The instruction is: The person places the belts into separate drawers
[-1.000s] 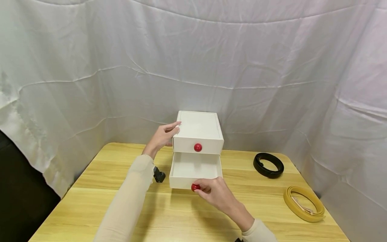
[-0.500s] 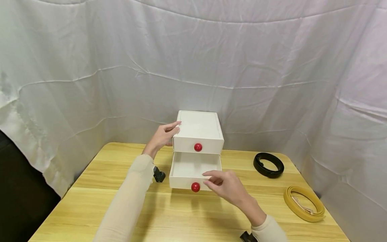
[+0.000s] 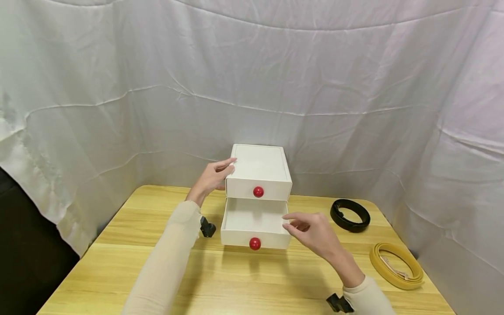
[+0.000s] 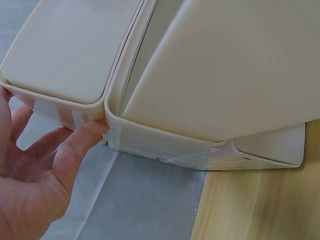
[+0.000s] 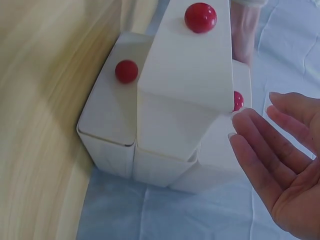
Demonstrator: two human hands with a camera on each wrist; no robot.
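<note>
Drawer box (image 3: pixel 257 175) between both hands

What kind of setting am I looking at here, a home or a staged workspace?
Likely a staged recording booth, not a lived-in room: white sheets curtain off a wooden table that bears only a white drawer box and two coiled belts, black and yellow.

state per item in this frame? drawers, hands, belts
lower drawer: pulled out, nothing seen inside
upper drawer: closed
left hand: fingers straight, touching the drawer unit's left side
right hand: open, holds nothing, by the lower drawer's right front corner
black belt: coiled, flat on table
yellow belt: coiled, flat on table
</note>
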